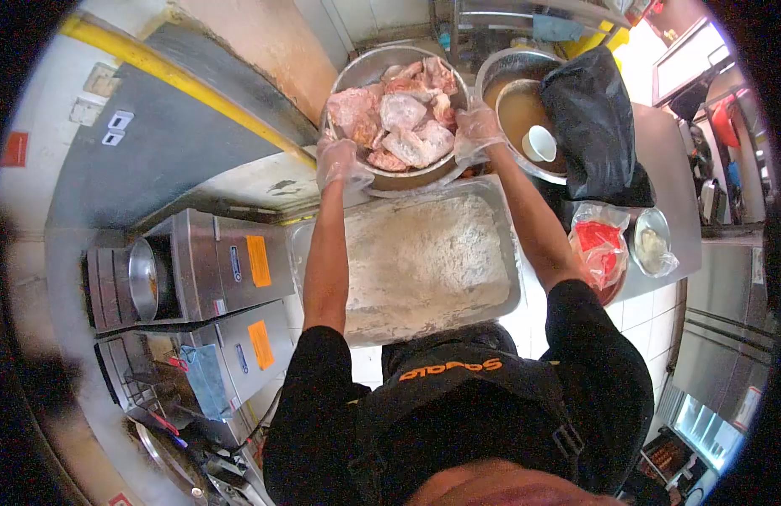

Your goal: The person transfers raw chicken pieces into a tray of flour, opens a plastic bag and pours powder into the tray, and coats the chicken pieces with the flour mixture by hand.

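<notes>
My left hand (340,160), in a clear plastic glove, grips the near left rim of a round metal bowl (367,69). Gloved the same way, my right hand (476,131) holds the bowl's right side. Raw, flour-dusted chicken pieces (405,114) fill the bowl. Closer to my body lies a wide rectangular tray (510,282) with a layer of white flour (424,253) in it, and the bowl is at its far edge. The fingers under the bowl's rim are partly hidden.
Right of the bowl stands a large pot (496,72) of brownish liquid with a white cup (539,144). Beside it are a black plastic bag (588,118), a bag of red stuff (598,249) and a small bowl (652,240). Steel fryers (226,270) stand at left.
</notes>
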Motion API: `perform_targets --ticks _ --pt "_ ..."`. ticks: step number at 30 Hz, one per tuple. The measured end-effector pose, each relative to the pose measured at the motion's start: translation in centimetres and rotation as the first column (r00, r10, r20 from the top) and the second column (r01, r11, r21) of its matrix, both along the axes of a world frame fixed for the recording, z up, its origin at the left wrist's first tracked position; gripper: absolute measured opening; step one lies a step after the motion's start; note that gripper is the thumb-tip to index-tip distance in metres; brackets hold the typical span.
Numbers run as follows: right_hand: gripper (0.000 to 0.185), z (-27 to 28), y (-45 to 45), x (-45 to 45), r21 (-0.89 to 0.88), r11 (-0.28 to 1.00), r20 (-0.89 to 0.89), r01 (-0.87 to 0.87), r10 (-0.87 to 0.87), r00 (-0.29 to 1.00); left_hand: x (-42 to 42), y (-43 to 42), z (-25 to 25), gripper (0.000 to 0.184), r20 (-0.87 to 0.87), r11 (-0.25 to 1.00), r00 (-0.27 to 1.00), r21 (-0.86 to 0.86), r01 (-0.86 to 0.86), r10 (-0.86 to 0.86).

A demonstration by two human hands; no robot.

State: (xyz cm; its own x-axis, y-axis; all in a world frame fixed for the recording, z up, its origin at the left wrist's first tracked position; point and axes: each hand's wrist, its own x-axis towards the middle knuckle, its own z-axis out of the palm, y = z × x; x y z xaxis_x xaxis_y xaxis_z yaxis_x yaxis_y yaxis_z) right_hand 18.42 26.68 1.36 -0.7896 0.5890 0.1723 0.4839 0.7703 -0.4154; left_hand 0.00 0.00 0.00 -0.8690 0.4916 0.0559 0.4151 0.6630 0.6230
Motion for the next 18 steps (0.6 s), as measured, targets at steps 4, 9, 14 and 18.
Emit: perform_targets --ticks 4,9,14,18 --pt "0.016 2.2 4.3 -5.1 0.433 0.860 0.212 -0.271 0.195 0.957 -5.4 3.4 3.2 0.015 -0.399 0.980 0.913 -0.197 0.002 -0.082" --pt "0.011 2.1 2.4 -1.7 0.209 0.949 -0.337 -0.235 0.295 0.894 -0.2 0.7 7.7 0.027 -0.123 1.000 0.992 0.009 0.029 -0.028" --pt "0.015 -4.2 3.0 -3.8 0.159 0.952 0.186 -0.261 0.230 0.955 -0.2 0.8 4.3 0.016 -0.169 0.913 0.951 -0.362 0.185 -0.260" --pt "0.016 0.2 1.2 -1.9 0.598 0.670 0.265 -0.440 0.353 0.897 -4.8 0.9 -5.0 0.022 -0.222 0.848 0.911 0.340 0.406 -0.347"
